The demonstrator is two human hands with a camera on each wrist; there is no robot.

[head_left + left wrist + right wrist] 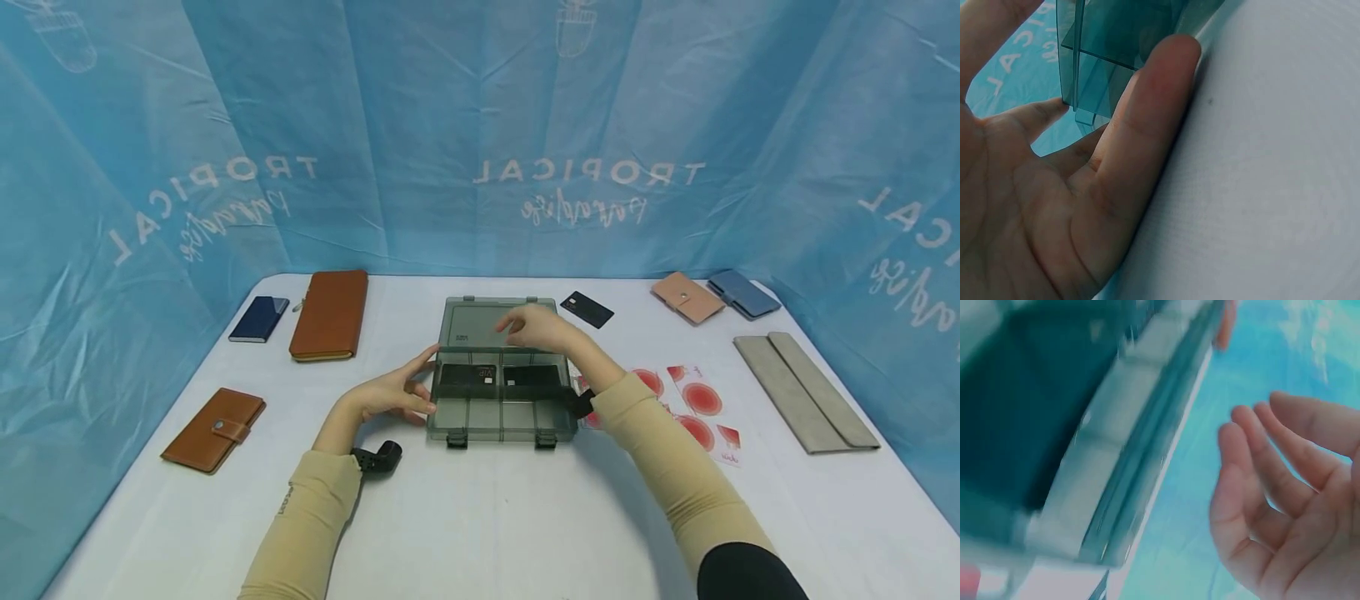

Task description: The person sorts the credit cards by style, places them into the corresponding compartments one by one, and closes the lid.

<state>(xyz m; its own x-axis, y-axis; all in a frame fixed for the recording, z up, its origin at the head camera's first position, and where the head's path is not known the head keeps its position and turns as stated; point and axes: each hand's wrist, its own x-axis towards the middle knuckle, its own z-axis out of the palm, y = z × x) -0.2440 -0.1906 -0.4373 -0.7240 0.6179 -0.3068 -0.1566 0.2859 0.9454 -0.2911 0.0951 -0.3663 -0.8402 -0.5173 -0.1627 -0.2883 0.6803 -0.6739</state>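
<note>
A translucent grey-green divided storage box (501,414) lies on the table with its lid (468,321) folded back. Two black cards sit inside, the left card (457,375) and the right card (531,376) side by side in the back part. My left hand (390,394) is spread along the box's left side, fingertips right at its wall; the left wrist view shows its fingers (1154,94) nearly straight. Over the lid hovers my right hand (536,327), holding nothing, fingers loosely bent in the right wrist view. Another black card (587,309) rests behind the box, to the right.
Left on the table are a dark blue card holder (258,319), a brown notebook (330,317) and a brown snap wallet (213,430). Right are red-and-white cards (701,400), a tan wallet (687,297), a blue wallet (742,293) and a grey sleeve (806,393). A blue curtain (480,125) surrounds the table.
</note>
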